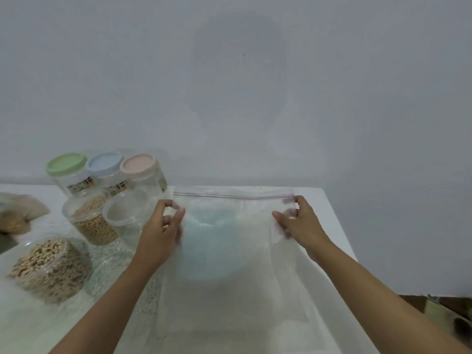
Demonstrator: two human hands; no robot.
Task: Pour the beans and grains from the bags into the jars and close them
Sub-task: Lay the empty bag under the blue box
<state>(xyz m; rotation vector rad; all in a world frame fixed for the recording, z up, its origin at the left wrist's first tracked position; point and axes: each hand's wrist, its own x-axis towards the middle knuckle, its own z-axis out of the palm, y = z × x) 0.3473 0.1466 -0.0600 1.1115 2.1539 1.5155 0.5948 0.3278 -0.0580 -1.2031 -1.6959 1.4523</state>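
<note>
Two upper corners of the clear zip-top plastic bag (229,251) were pinched by left hand (158,233) and right hand (301,226) fingers (299,201); the white desk (322,206) edge lay close at frame right, clear bean-filled jars (92,221) crowded frame left.

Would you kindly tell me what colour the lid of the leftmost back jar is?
The lid is pale green, shown in the head view.

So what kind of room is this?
Probably a home kitchen or pantry corner. A white counter against a plain wall holds clear plastic jars with pastel lids and open clear jars full of beans, and the left hand and right hand hold a clear zip-top plastic bag.
</note>
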